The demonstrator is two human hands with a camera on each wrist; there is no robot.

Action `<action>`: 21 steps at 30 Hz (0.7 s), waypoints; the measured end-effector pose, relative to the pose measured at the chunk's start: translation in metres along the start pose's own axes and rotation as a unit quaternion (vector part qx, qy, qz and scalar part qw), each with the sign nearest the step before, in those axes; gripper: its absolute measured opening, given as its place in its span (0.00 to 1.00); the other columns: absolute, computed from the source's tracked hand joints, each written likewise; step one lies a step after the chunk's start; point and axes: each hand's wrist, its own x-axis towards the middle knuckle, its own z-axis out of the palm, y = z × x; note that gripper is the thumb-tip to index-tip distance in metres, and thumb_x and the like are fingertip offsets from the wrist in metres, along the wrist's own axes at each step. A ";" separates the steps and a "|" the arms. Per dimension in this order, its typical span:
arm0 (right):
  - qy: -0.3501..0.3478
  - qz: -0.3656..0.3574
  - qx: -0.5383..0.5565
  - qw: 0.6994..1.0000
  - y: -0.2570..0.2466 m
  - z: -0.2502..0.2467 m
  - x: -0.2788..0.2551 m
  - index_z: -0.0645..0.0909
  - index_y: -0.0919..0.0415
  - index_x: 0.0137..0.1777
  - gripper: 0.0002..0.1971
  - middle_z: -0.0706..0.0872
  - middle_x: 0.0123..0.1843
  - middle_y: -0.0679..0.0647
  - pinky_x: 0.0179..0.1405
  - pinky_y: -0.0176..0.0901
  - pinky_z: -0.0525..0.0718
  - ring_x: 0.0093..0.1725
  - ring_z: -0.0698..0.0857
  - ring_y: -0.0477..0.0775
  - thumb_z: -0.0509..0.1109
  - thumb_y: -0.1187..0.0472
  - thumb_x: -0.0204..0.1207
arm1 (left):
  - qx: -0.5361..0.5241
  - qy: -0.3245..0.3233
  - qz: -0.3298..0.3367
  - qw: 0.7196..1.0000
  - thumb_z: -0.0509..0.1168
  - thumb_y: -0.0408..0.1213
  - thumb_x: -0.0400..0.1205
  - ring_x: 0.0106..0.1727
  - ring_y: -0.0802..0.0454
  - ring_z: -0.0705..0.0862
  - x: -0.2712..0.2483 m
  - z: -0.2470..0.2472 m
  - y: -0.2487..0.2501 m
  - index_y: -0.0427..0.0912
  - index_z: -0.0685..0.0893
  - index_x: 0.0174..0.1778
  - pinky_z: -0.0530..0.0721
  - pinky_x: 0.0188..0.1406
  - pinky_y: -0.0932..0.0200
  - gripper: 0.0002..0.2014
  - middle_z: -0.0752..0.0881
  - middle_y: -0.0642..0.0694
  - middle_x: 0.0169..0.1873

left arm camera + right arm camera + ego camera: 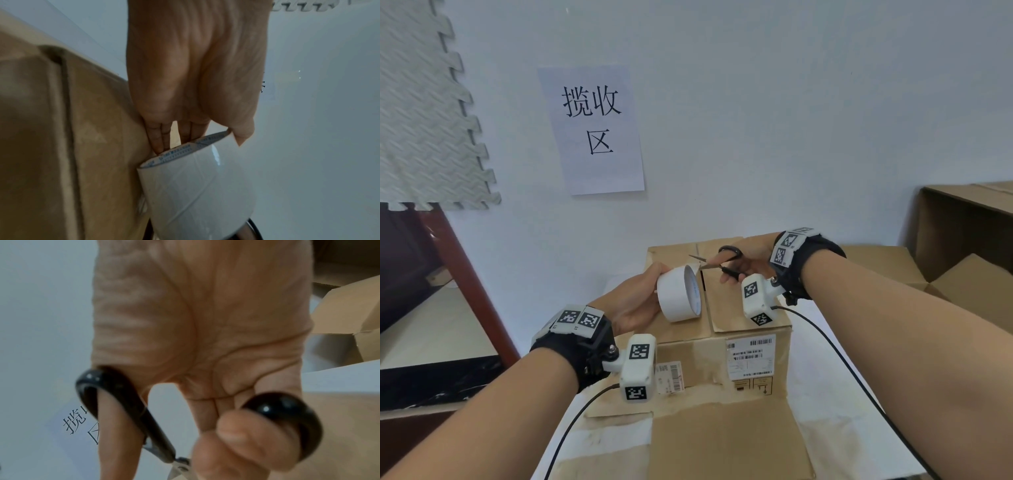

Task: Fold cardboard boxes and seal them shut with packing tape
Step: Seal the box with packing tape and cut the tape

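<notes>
A brown cardboard box (722, 359) stands on the table with its top flaps folded down. Its near flap lies open toward me. My left hand (635, 299) grips a white roll of packing tape (679, 294) just above the box top; in the left wrist view the fingers (162, 134) reach into the roll's core (195, 178). My right hand (748, 263) holds black-handled scissors (722, 262), thumb and fingers through the loops (287, 421). The blades are parted at the roll's upper edge, over the box seam (703, 291).
More brown boxes (962, 260) stand at the right, one open. A paper sign (592, 130) hangs on the white wall behind. A dark wooden frame (458, 274) and a grey foam mat (424, 102) are at the left. Black cables (842, 359) run from both wrist cameras.
</notes>
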 end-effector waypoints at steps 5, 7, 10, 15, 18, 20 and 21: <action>0.012 -0.011 0.012 1.000 0.006 -0.007 0.003 0.91 0.58 0.37 0.15 0.86 0.37 0.59 0.27 0.35 0.81 0.24 0.80 0.47 0.70 0.51 0.79 | 0.000 -0.009 0.001 1.000 0.62 0.41 0.80 0.42 0.49 0.71 0.003 -0.004 -0.002 0.41 0.69 0.49 0.72 0.47 0.51 0.10 0.69 0.43 0.39; 0.023 0.012 -0.013 1.000 0.006 -0.009 0.011 0.86 0.63 0.51 0.19 0.83 0.40 0.56 0.34 0.34 0.77 0.28 0.76 0.46 0.73 0.46 0.74 | -0.001 -0.008 -0.003 1.000 0.61 0.41 0.81 0.40 0.50 0.70 0.004 -0.004 -0.002 0.42 0.68 0.47 0.71 0.45 0.52 0.09 0.67 0.44 0.38; 0.023 0.017 -0.051 0.998 0.004 -0.007 0.020 0.80 0.65 0.61 0.27 0.81 0.41 0.54 0.38 0.35 0.73 0.30 0.73 0.45 0.72 0.43 0.73 | 0.008 -0.017 0.007 1.000 0.65 0.44 0.77 0.45 0.47 0.67 0.002 -0.005 -0.004 0.41 0.66 0.51 0.69 0.49 0.50 0.17 0.66 0.43 0.40; 0.007 0.033 -0.094 0.995 -0.005 -0.001 0.029 0.80 0.62 0.46 0.17 0.76 0.35 0.51 0.21 0.28 0.72 0.20 0.71 0.40 0.67 0.47 0.79 | 0.009 -0.020 0.010 1.000 0.65 0.44 0.76 0.43 0.48 0.67 0.002 -0.006 -0.003 0.41 0.66 0.50 0.68 0.50 0.50 0.16 0.66 0.43 0.39; -0.008 0.041 -0.094 0.995 -0.008 -0.001 0.030 0.79 0.62 0.44 0.14 0.75 0.33 0.51 0.18 0.27 0.70 0.17 0.71 0.39 0.65 0.50 0.82 | 0.014 -0.022 0.012 1.000 0.68 0.45 0.73 0.44 0.48 0.68 0.003 -0.006 -0.002 0.41 0.68 0.49 0.68 0.51 0.50 0.18 0.67 0.42 0.41; -0.015 0.046 -0.074 0.996 -0.005 -0.005 0.029 0.80 0.63 0.44 0.13 0.75 0.31 0.50 0.16 0.26 0.70 0.16 0.71 0.39 0.66 0.52 0.81 | 0.018 -0.018 0.011 1.000 0.66 0.45 0.75 0.48 0.46 0.69 0.004 -0.007 -0.003 0.39 0.71 0.53 0.69 0.53 0.49 0.18 0.70 0.42 0.44; -0.019 0.046 -0.064 0.997 -0.003 -0.006 0.028 0.80 0.63 0.45 0.13 0.75 0.31 0.49 0.16 0.26 0.71 0.17 0.71 0.39 0.67 0.52 0.81 | 0.018 -0.019 0.008 1.000 0.65 0.45 0.77 0.50 0.46 0.70 0.004 -0.007 -0.004 0.38 0.71 0.55 0.70 0.54 0.49 0.18 0.70 0.41 0.46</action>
